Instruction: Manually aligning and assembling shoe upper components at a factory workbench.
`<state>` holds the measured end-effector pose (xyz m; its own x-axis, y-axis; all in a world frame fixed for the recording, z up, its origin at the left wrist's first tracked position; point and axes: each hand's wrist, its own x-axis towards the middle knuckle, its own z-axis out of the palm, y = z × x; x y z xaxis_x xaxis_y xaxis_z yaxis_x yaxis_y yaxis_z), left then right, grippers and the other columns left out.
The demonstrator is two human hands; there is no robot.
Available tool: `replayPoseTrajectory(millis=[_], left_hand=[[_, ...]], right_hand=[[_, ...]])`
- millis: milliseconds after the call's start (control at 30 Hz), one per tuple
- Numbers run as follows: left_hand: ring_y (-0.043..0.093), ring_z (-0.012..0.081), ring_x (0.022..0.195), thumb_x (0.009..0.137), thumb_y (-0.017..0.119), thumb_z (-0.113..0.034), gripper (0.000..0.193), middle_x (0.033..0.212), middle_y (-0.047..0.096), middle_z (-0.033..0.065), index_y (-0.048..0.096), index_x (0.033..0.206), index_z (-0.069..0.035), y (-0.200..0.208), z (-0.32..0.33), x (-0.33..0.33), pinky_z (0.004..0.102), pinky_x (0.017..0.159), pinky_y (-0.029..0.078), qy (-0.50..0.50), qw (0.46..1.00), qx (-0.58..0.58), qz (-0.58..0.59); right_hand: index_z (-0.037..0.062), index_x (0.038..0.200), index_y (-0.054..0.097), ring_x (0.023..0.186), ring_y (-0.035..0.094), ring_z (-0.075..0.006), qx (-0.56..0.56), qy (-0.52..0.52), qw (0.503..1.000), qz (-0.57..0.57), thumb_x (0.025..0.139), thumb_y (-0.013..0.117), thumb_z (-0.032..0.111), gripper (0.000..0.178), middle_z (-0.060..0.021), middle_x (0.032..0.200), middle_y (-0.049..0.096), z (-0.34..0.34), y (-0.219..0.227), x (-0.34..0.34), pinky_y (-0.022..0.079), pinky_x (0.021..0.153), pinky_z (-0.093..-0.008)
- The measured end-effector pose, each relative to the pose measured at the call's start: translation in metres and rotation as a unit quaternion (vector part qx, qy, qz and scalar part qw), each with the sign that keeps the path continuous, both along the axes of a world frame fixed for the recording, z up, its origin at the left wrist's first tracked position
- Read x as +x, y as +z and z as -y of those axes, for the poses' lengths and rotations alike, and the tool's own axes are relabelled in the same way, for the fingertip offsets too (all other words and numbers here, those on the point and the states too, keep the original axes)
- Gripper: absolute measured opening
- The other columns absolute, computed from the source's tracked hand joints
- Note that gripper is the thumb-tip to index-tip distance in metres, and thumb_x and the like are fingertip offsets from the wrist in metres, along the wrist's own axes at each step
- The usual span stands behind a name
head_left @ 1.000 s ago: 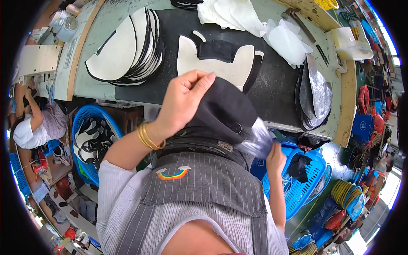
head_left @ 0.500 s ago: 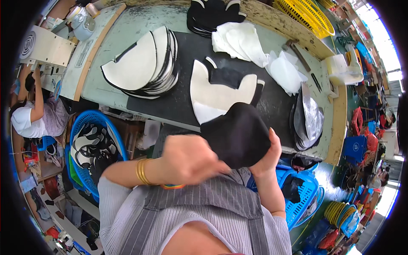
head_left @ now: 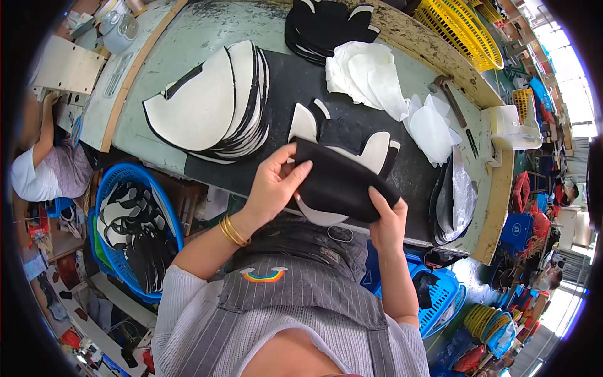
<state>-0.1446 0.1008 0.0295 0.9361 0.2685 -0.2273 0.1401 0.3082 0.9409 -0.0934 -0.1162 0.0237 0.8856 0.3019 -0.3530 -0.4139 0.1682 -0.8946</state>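
Between my hands is a smooth black sheet piece, tilted and curved, held over the front edge of the table. My left hand pinches its upper left corner between thumb and fingers. The right end is gripped by my right hand, thumb on top. Just behind it, a white cut piece with black edging and two prongs lies on the dark mat, partly covered by the black piece. A fanned stack of white, black-edged pieces rests to the left.
Black pieces, white sheets and clear film lie farther back. A hammer is near the right ledge, above dark and shiny sheets. A blue basket of cut pieces stands left; a co-worker sits beyond.
My left hand, blurred and beside the black piece before, now grips its upper left corner. The piece has turned and narrowed in view, uncovering more of my apron.
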Motion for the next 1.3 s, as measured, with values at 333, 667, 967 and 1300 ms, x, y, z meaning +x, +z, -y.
replayPoseTrajectory(millis=[333, 667, 967, 1300], left_hand=[[0.055, 0.0016, 0.066, 0.09, 0.059, -0.007, 0.031, 0.093, 0.061, 0.001, 0.054, 0.12, 0.0, -0.03, -0.018, 0.006, 0.0155, 0.048, 0.045, 0.014, 0.987, 0.162, 0.014], [0.051, 0.0019, 0.058, 0.087, 0.059, 0.002, 0.034, 0.085, 0.049, 0.0016, 0.055, 0.121, -0.001, -0.028, -0.015, 0.012, 0.0173, 0.045, 0.045, 0.025, 0.983, 0.184, -0.002], [0.049, 0.0071, 0.052, 0.081, 0.062, 0.005, 0.044, 0.092, 0.05, 0.0068, 0.053, 0.123, -0.003, -0.026, -0.013, 0.015, 0.0225, 0.048, 0.042, 0.017, 0.95, 0.312, 0.013], [0.05, 0.0253, 0.109, 0.077, 0.066, -0.044, 0.047, 0.119, 0.06, 0.0051, 0.067, 0.104, -0.005, -0.004, -0.015, 0.024, 0.0375, 0.091, 0.041, -0.265, 0.744, 0.573, 0.218]], right_hand=[[-0.0004, 0.099, 0.059, 0.054, 0.057, -0.0062, -0.241, 0.05, 0.965, 0.092, 0.087, 0.064, 0.012, 0.018, -0.0024, 0.076, 0.064, -0.02, -0.007, 0.022, 0.039, 0.037, -0.0191], [-0.0016, 0.106, 0.056, 0.058, 0.058, -0.0067, -0.192, 0.023, 0.978, 0.076, 0.088, 0.062, 0.011, 0.022, -0.0039, 0.078, 0.064, -0.018, -0.011, 0.02, 0.044, 0.04, -0.0204], [-0.0025, 0.108, 0.054, 0.056, 0.06, -0.0086, -0.239, 0.061, 0.966, 0.075, 0.086, 0.061, 0.009, 0.025, -0.0074, 0.079, 0.065, -0.018, -0.006, 0.025, 0.047, 0.04, -0.0224], [-0.0032, 0.095, 0.056, 0.049, 0.043, -0.0107, -0.382, 0.011, 0.872, 0.307, 0.082, 0.069, 0.016, 0.027, -0.0073, 0.057, 0.05, -0.013, -0.008, 0.054, 0.038, 0.047, -0.0264]])
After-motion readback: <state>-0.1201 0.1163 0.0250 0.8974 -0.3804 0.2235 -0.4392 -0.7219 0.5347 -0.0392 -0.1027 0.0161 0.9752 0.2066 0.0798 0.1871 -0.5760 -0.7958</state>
